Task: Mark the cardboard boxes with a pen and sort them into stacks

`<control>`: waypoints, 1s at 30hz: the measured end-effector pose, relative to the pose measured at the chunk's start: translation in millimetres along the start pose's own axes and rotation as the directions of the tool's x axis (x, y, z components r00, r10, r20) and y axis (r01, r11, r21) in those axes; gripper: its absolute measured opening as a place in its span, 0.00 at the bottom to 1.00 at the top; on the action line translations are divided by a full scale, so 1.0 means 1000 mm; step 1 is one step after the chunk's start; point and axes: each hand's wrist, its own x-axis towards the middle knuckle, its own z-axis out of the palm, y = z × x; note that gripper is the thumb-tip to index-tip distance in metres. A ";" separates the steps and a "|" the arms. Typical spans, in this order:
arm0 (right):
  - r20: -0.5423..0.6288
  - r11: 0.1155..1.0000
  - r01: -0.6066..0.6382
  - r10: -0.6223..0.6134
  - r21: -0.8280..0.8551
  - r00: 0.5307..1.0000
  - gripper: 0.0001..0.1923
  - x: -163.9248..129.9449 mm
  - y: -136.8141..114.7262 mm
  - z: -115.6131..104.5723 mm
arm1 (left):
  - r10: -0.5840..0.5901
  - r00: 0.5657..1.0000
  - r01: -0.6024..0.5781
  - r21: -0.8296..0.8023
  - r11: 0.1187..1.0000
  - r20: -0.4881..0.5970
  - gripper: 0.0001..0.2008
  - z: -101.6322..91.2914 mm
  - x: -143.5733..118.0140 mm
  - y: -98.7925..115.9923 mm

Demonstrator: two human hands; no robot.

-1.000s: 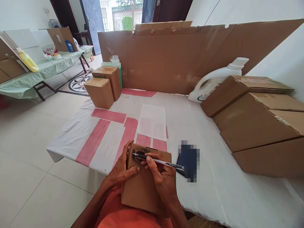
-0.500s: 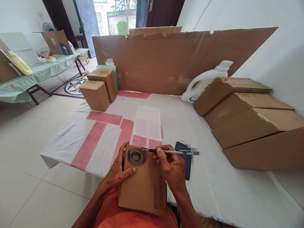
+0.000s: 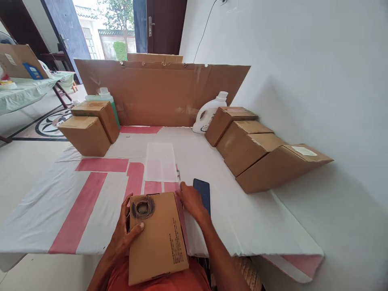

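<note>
Nearest the camera, a small cardboard box [image 3: 157, 238] with a scribbled black ring rests against the person's lap at the bench [image 3: 60, 210] edge. At its nine o'clock side the left hand [image 3: 124, 236] clasps it, thumb on top. At two o'clock the right hand [image 3: 189, 202] lies on the bench beside a dark phone [image 3: 203, 193]; whether its fingers hold anything I cannot tell. Bigger cartons [image 3: 257, 155] stand at two o'clock.

Cardboard box [image 3: 157, 238]: brown, closed, lying flat and tilted toward the near table edge, overhanging onto the lap. Dark scribbled ring [image 3: 142, 207] at its far left corner; small printed text along the right side. Pen [image 3: 178, 174]: thin, mostly hidden, on the cloth just beyond.
</note>
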 end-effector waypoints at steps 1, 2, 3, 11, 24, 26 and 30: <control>0.021 0.999 -0.010 0.011 -0.034 1.000 0.03 -0.001 0.001 0.007 | 0.001 1.000 -0.001 -0.007 1.000 -0.012 0.53 0.001 0.000 0.000; 0.035 0.998 -0.019 0.021 -0.062 0.999 0.01 -0.002 0.000 0.013 | 0.005 1.000 -0.005 -0.015 1.000 -0.021 0.53 0.002 0.001 0.000; 0.042 0.996 -0.026 0.030 -0.085 0.999 0.02 -0.003 -0.001 0.017 | 0.013 1.000 -0.013 -0.021 1.000 -0.025 0.52 0.003 0.001 0.002; -0.187 0.954 -0.259 0.230 -0.149 0.955 0.19 -0.033 0.020 0.013 | 0.007 1.000 -0.008 -0.011 1.000 -0.022 0.54 0.008 0.000 0.006; -0.079 0.805 -0.340 0.428 0.487 0.900 0.26 -0.049 0.073 0.006 | -0.072 0.976 0.119 -0.228 0.966 0.203 0.40 0.007 -0.005 -0.022; -0.048 0.738 -0.284 0.393 0.612 0.918 0.29 -0.061 0.072 0.001 | -0.068 0.983 0.111 -0.257 0.960 0.171 0.40 0.010 -0.008 -0.022; 0.131 0.287 -0.242 0.358 0.927 0.925 0.36 -0.096 0.052 -0.020 | -0.077 0.990 0.109 -0.289 0.951 0.119 0.39 0.018 -0.010 -0.021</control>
